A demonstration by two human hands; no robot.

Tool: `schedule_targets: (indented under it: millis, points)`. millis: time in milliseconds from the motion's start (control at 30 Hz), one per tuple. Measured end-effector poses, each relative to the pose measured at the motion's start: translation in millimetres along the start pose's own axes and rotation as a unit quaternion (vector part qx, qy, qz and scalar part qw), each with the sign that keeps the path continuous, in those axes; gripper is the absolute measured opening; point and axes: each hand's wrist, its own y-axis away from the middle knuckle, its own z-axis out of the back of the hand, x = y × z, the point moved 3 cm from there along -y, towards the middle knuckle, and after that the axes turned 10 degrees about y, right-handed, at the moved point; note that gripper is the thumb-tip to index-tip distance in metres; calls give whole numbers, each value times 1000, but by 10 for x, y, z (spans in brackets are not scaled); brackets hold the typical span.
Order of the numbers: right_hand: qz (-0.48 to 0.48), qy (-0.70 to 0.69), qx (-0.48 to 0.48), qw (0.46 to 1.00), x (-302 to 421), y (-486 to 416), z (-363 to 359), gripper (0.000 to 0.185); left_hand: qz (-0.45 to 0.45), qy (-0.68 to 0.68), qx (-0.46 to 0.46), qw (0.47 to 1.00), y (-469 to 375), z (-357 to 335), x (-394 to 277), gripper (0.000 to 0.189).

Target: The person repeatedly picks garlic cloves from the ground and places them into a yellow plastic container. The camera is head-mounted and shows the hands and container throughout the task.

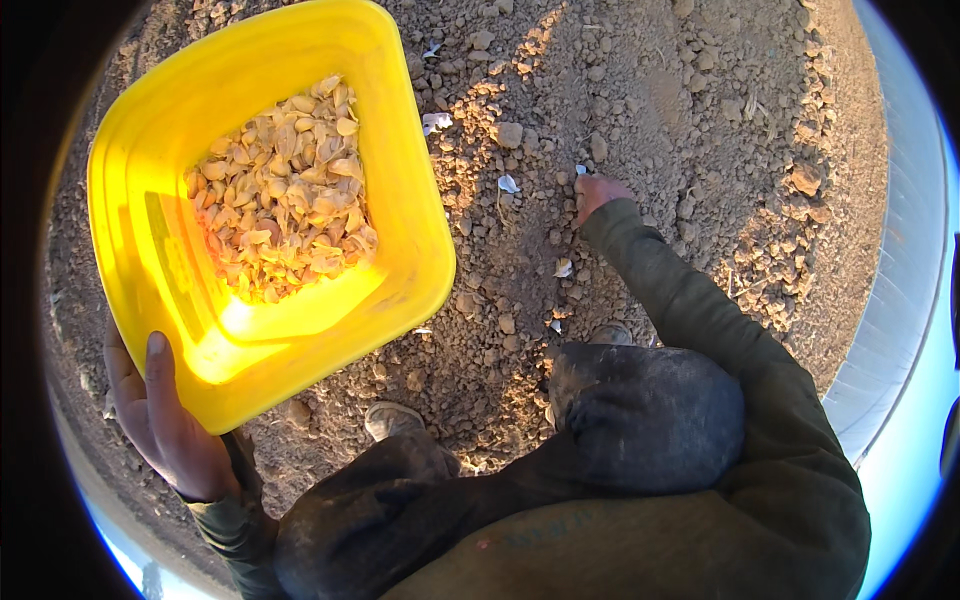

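Observation:
My left hand (169, 427) grips the near left corner of a yellow plastic tub (409, 187), thumb over the rim and fingers outside. Inside the tub lies a heap of garlic cloves (285, 180) with loose papery skins. At the soil ahead, my right hand (602, 196) is closed low to the ground, with a whitish clove (580, 170) at its fingertips; part of the grip is hidden. Between that hand and the tub, a pale clove (508, 184) sits on the dirt. Another clove (562, 268) lies nearer my knee.
Crumbly, cloddy soil (675, 127) spreads all around, with a larger clod (508, 135) beside the tub. A whitish piece (436, 122) lies near the tub's right side. My shoe (394, 420) and bent knee (652, 420) are close below. Pale sheeting (896, 300) curves along the right.

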Motion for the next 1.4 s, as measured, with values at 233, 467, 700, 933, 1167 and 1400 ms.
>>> schedule_targets:
  millis: [233, 467, 700, 933, 1167, 1400]
  points:
    - [-130, 57, 28, 989, 49, 16, 190, 32, -90, -65, 27, 993, -55, 28, 14, 47]
    - [-141, 186, 131, 964, 238, -197, 322, 38, -97, -40, 17, 994, -47, -18, 5, 49]
    - [175, -63, -80, 979, 1905, 368, 2260, 19, -183, -105, 18, 977, -61, 9, 62, 47]
    - [533, 120, -7, 837, 4238, 358, 1368, 26, -200, -110, 26, 973, -36, -8, 73, 48]
    - [518, 233, 129, 813, 4576, 177, 670, 47, -209, -119, 17, 970, -23, -1, 72, 48]
    - [433, 26, 220, 874, 4182, 478, 1563, 60, -175, -57, 18, 983, -29, 6, 101, 47]
